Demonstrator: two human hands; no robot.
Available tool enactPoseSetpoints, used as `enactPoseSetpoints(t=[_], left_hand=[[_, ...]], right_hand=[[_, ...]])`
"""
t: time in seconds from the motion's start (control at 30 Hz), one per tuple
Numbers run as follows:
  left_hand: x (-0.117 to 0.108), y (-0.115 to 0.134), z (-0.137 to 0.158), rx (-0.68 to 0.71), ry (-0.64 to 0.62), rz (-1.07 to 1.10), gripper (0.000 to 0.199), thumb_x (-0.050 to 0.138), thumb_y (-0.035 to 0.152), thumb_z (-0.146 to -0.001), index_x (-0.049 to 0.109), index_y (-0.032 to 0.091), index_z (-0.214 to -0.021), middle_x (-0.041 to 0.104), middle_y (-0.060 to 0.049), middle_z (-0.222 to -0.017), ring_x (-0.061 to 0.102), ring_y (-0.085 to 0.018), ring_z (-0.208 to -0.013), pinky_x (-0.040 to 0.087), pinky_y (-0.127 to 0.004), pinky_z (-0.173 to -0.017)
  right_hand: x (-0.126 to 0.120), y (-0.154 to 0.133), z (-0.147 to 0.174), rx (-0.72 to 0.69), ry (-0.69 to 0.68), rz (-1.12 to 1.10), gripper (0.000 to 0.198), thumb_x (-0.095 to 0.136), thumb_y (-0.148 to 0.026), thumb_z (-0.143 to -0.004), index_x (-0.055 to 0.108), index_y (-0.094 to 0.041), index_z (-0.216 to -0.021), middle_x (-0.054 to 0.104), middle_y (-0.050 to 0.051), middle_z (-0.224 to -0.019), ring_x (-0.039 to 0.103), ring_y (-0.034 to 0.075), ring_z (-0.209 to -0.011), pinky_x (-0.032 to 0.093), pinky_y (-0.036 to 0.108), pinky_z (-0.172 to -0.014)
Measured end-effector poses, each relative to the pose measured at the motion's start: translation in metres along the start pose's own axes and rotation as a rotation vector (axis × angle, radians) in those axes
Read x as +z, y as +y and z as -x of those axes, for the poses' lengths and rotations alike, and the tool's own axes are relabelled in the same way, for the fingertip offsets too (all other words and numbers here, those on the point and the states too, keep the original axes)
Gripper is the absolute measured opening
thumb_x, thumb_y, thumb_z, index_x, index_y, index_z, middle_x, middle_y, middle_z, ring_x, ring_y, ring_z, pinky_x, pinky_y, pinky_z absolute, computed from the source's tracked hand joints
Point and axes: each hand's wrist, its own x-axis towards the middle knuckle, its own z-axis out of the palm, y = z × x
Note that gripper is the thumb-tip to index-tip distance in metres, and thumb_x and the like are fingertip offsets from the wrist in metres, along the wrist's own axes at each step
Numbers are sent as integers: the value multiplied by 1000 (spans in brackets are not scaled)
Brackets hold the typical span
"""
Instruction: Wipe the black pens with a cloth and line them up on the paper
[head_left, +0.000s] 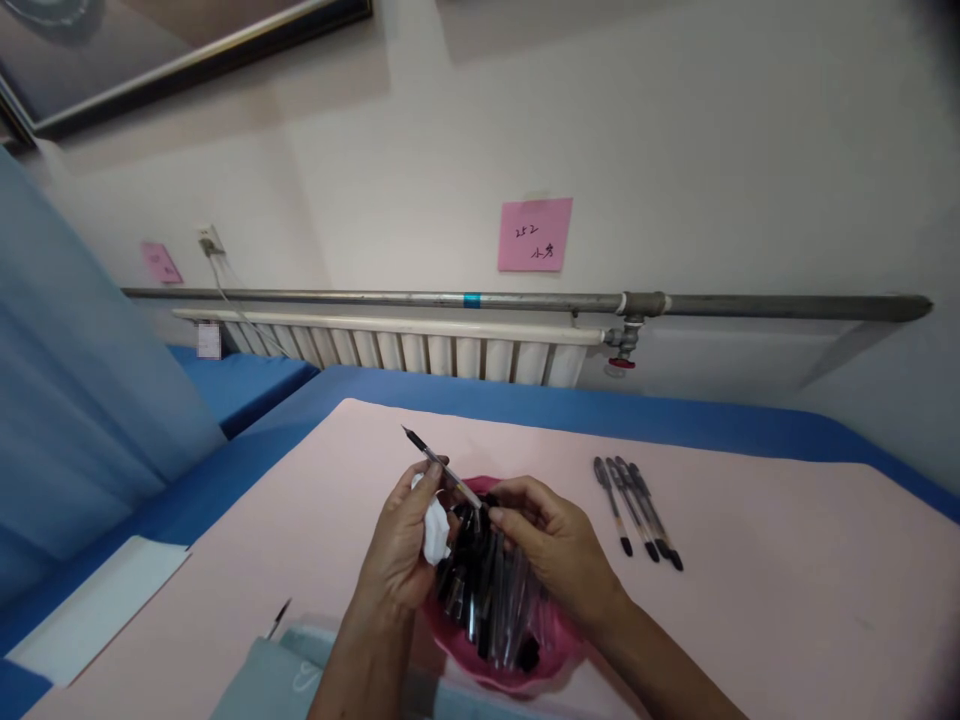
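Note:
My left hand (397, 540) is closed around a slim uncapped pen (459, 484) with a clear barrel and black grip. The tip points up and to the left. A crumpled white tissue (436, 532) is tucked into the same palm. At the pen's rear end, the fingers of my right hand (559, 540) are pinched together, with something small and black by the fingertips. Both hands are over a pink basket (510, 684) heaped with clear pen barrels (510, 610) and black pen parts. My wrists and fingers hide some of the heap.
Several assembled black-capped pens (637, 510) lie to the right on the pink sheet (787, 590). Front left are a grey-green cloth (274, 680), a dark pen tip (279, 615) beside it, and white paper (101, 605). A radiator (442, 355) and pipe (375, 297) run behind the blue bed.

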Motion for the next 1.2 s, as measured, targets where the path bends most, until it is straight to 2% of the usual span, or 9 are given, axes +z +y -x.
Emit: enactPoseSetpoints(t=[0.13, 0.3, 0.57, 0.7, 0.93, 1.1, 1.2], left_hand=[[1, 0, 0, 8, 23, -18, 33, 76, 32, -61, 55, 17, -81, 59, 3, -57, 52, -7, -43, 32, -13, -37], [2, 0, 2, 33, 61, -47, 33, 76, 32, -61, 55, 17, -82, 60, 3, -56, 51, -7, -40, 35, -15, -38], [4, 0, 2, 62, 65, -70, 31, 75, 31, -63, 54, 17, -82, 63, 1, -58, 55, -8, -46, 36, -15, -41], [5, -1, 3, 87, 73, -98, 32, 75, 33, -61, 54, 17, -80, 62, 2, -58, 56, -9, -45, 36, -17, -42], [7, -5, 4, 142, 74, -119, 25, 71, 33, -66, 55, 18, -78, 64, 3, -62, 59, -11, -51, 42, -21, -52], [2, -6, 3, 186, 45, -247, 18, 66, 32, -72, 56, 18, -79, 64, 2, -63, 58, -11, -52, 41, -21, -52], [1, -5, 3, 185, 31, -266, 16, 64, 31, -74, 55, 18, -77, 64, 2, -62, 57, -11, -51, 41, -20, -51]], right_hand=[[1, 0, 2, -37, -29, 32, 12, 57, -22, -73, 64, -20, -83, 67, 1, -82, 61, 16, -77, 49, 31, -73], [2, 1, 3, -50, -14, 61, 9, 57, -22, -73, 62, -20, -79, 66, 0, -75, 60, 15, -70, 49, 29, -66], [3, 2, 4, -77, 34, 118, 7, 57, -24, -76, 61, -20, -79, 65, -1, -73, 60, 15, -68, 48, 28, -64], [3, 1, 6, -149, 55, 216, 9, 55, -25, -78, 62, -21, -82, 67, 1, -76, 61, 16, -72, 49, 29, -67], [-1, 1, 8, -270, 57, 375, 13, 52, -25, -82, 62, -23, -89, 68, 1, -82, 62, 17, -75, 48, 30, -72], [-2, 3, 7, -255, 21, 376, 12, 52, -22, -81, 61, -23, -90, 67, 0, -82, 62, 16, -74, 47, 28, -68], [-1, 4, 5, -173, -38, 245, 13, 51, -24, -82, 58, -22, -93, 64, 0, -75, 60, 14, -66, 47, 27, -60]])
